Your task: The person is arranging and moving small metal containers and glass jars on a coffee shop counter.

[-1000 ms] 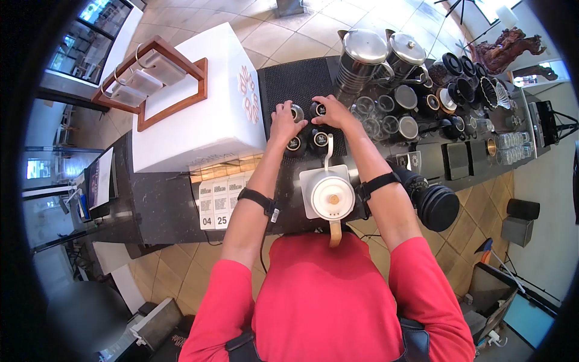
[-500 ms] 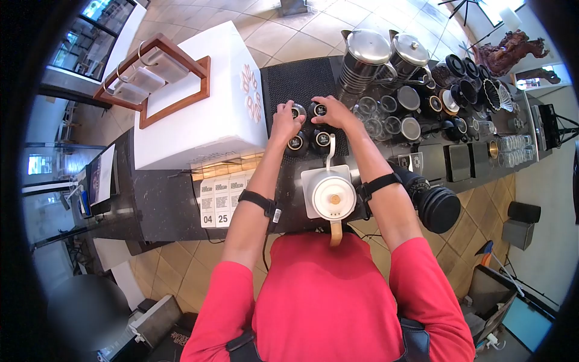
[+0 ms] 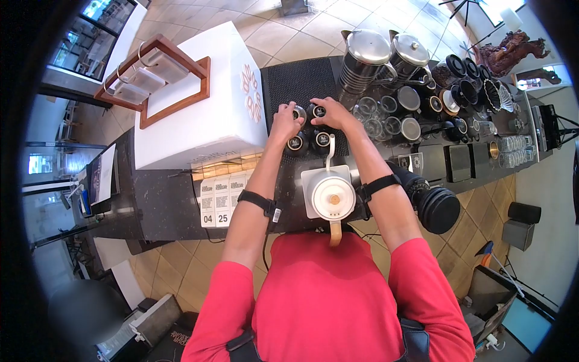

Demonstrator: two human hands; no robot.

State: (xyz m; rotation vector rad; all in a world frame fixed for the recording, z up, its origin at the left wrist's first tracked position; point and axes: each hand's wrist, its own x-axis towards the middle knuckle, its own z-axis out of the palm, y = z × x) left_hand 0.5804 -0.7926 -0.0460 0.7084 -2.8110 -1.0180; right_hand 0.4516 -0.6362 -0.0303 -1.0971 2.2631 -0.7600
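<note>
right now your left hand (image 3: 283, 123) rests on the far-left black cup (image 3: 297, 113) of a group of four small black cups standing on the black rubber mat (image 3: 298, 81) on the dark counter (image 3: 160, 199). the fingers curl over that cup's rim, but you cannot tell from this view whether the grip is truly closed on it. your right hand (image 3: 333, 113) lies over the far-right black cup (image 3: 318, 111), fingers spread across its top and side, touching it; whether that grip is clenched or only resting cannot be told either. the two near cups, one on the left (image 3: 295, 143) and one on the right (image 3: 321, 140), stand just beside your hands, closer to you, each with a pale round label showing on top. a white gooseneck kettle (image 3: 330, 196) sits on a white square base between your forearms, its thin spout pointing toward the near right cup, its wooden handle toward your chest. each forearm wears a black strap. a white box (image 3: 199, 102) stands to the left of the mat, with a wooden rack (image 3: 154, 75) on top. two steel pitchers (image 3: 386, 54) stand to the right of the mat, and glasses and dark cups crowd the counter beyond them. numbered cards (image 3: 217, 202) lie near your left elbow.
</note>
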